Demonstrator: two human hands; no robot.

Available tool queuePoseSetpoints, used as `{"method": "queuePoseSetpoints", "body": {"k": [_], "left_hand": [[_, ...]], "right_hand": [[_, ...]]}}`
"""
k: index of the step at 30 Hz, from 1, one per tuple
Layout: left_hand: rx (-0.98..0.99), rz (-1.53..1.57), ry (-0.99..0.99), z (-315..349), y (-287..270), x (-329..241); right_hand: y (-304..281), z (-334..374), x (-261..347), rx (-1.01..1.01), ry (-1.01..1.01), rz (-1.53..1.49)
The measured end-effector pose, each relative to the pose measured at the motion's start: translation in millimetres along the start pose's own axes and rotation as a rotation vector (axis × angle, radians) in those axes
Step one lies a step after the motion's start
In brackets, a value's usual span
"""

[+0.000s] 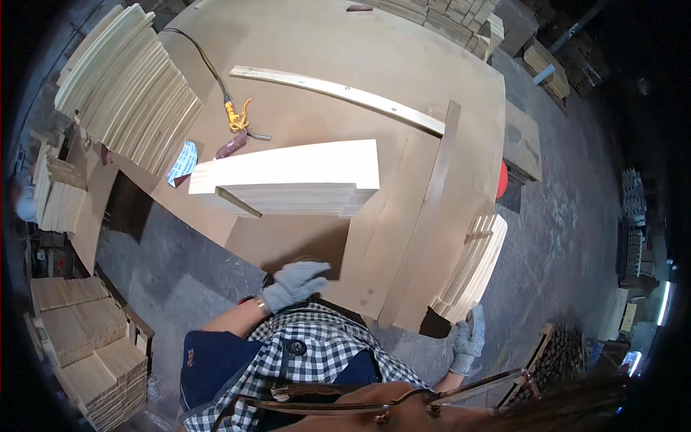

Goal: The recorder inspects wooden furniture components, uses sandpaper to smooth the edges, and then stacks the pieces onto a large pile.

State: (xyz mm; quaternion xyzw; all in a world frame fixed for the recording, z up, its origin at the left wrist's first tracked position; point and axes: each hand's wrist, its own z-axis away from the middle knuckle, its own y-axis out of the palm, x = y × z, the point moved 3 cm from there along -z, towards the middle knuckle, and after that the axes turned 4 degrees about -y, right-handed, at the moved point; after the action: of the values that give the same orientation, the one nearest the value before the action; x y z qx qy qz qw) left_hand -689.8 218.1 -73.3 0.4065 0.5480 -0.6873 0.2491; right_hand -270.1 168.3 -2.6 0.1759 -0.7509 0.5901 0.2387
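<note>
My left hand (294, 284), in a grey knit glove, is at the table's near edge. Its fingers stretch toward the right and nothing shows in them. A stack of pale, shaped wooden boards (288, 167) lies beyond it, mid-table. My right hand (469, 343), gloved alike, is low at the right, outside the table's corner. Its fingers are extended and reach the near end of a smaller stack of pale boards (473, 266); whether they press on it I cannot tell. Beside that end a dark brown flap (434, 323) hangs at the table corner.
On the brown table (302, 36) lie a yellow air blow gun (236, 117) with a hose, a dark reddish roll (231, 145), a curled blue printed sheet (183, 164), a long wooden strip (338, 95) and a flat brown bar (421, 216). More boards (129, 86) stand far left; stacked wood (86, 331) sits lower left.
</note>
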Motion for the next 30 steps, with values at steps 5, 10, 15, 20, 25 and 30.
{"method": "queuePoseSetpoints", "body": {"k": [5, 10, 15, 20, 25, 30], "left_hand": [[-0.276, -0.184, -0.243, 41.5, -57.8, 71.0], [-0.558, -0.199, -0.206, 51.8, -124.3, 145.3], [-0.592, -0.156, -0.21, 39.2, -198.1, 146.8], [-0.475, 0.417, -0.031, 13.0, -231.4, 135.8], [-0.446, 0.721, 0.073, -2.2, -232.4, 75.3], [-0.351, 0.452, -0.199, -6.8, -224.0, 29.7]], "right_hand": [[-16.7, -8.0, 37.6, -0.301, 0.13, 0.214], [30.7, -11.8, 92.1, -0.377, 0.062, -0.032], [83.5, -37.7, 168.6, -0.098, -0.011, 0.209], [127.7, -73.1, 205.8, -0.184, 0.122, -0.521], [139.8, -151.8, 243.7, -0.076, 0.239, -0.995], [139.7, -205.6, 239.2, 0.33, 0.029, -0.607]]}}
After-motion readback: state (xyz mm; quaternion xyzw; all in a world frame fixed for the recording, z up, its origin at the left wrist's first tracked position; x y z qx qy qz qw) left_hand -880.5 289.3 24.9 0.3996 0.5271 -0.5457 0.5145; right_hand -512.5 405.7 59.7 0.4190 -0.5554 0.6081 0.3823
